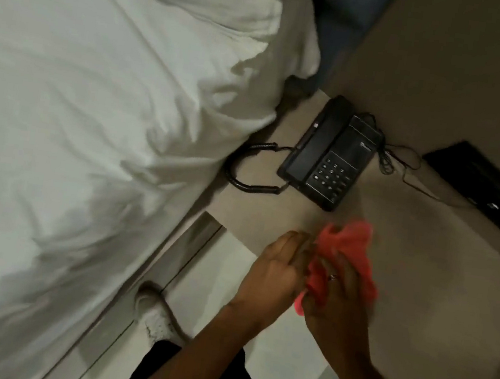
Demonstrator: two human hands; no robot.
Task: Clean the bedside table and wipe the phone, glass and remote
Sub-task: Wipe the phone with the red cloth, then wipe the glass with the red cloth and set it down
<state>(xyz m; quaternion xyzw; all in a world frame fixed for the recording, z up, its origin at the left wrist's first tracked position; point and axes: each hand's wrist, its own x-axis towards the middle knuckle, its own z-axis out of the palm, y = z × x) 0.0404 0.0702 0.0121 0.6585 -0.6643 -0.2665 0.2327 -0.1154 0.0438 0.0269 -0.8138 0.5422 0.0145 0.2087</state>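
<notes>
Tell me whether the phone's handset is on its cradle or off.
On its cradle. The handset lies seated along the phone base's left side, beside the keypad, coiled cord looping out onto the bedside table.

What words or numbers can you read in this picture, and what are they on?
"1 2 3": top row of the keypad on the black phone; the lower keys are too blurred to read.
Small white logo on the phone, above the keypad: too small to read.
Small white marks on the black panel on the wall: too blurred to read.

Left hand [272, 269] open and flat, right hand [338, 285] clutching.
</notes>
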